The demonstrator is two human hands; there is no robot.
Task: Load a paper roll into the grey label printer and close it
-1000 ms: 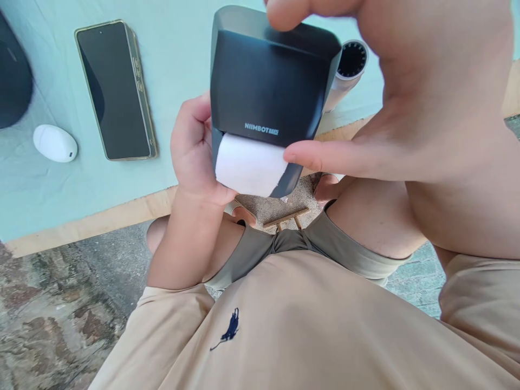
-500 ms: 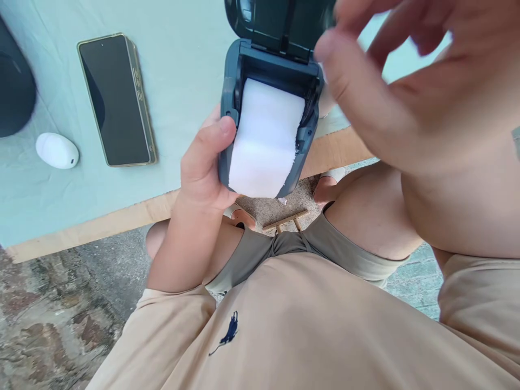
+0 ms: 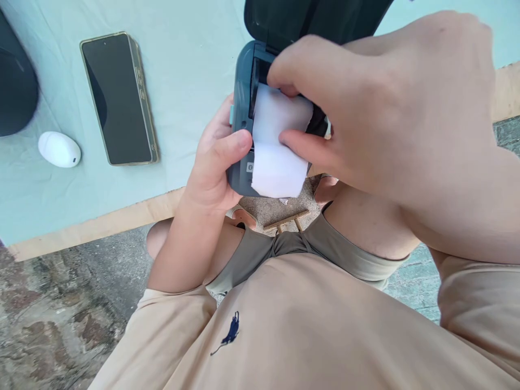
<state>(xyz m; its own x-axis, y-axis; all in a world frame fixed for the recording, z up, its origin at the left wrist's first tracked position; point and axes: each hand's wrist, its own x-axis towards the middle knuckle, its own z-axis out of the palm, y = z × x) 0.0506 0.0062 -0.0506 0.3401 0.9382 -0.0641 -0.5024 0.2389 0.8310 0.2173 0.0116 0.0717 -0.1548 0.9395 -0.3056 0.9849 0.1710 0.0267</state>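
My left hand (image 3: 215, 162) grips a small dark portable printer (image 3: 242, 81) by its left side, thumb on the front edge. The black lid (image 3: 280, 21) of the printer is swung open away from me. Inside lies a white paper roll (image 3: 278, 108), its loose end (image 3: 280, 173) hanging over the front. My right hand (image 3: 377, 103) reaches in from the right, finger and thumb around the roll, with the fingertip at its back edge. The roll's right end and the printer's right side are mostly hidden by this hand.
On the pale green cloth (image 3: 182, 65) lie a smartphone (image 3: 117, 97), a white oval case (image 3: 59, 149) and a dark rounded object (image 3: 16, 76) at the left edge. The wooden table edge (image 3: 101, 223) runs just before my knees. A wooden stool part (image 3: 286, 221) shows below.
My right hand has come down from above the lid into the paper compartment and onto the roll. The printer has shifted slightly right with my left hand.
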